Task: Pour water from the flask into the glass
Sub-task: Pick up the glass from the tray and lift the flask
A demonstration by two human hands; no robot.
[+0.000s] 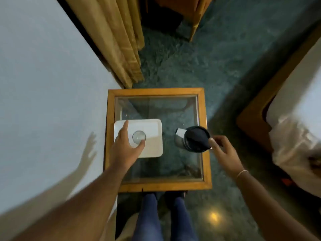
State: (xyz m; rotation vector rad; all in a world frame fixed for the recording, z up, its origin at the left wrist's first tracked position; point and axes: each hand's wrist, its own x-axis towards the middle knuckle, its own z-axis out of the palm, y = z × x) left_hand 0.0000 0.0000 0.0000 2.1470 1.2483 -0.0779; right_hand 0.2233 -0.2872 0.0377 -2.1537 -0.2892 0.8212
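Observation:
A clear glass point(139, 136) stands upright on a white tray point(152, 129) at the left of a small glass-topped table. My left hand point(125, 145) reaches around the glass from its left, fingers spread, thumb touching the near rim. A steel flask point(194, 140) with a dark lid and a spout pointing left stands at the table's right. My right hand point(222, 150) is at the flask's right side, fingers curled at the handle, which the hand and lid hide; whether it grips is unclear.
The table has a wooden frame point(156, 92) and a see-through top. A grey wall point(43, 84) runs along the left, with tan curtains point(118, 40) behind. A bed point(295, 127) stands to the right. My legs point(163, 218) are at the near edge.

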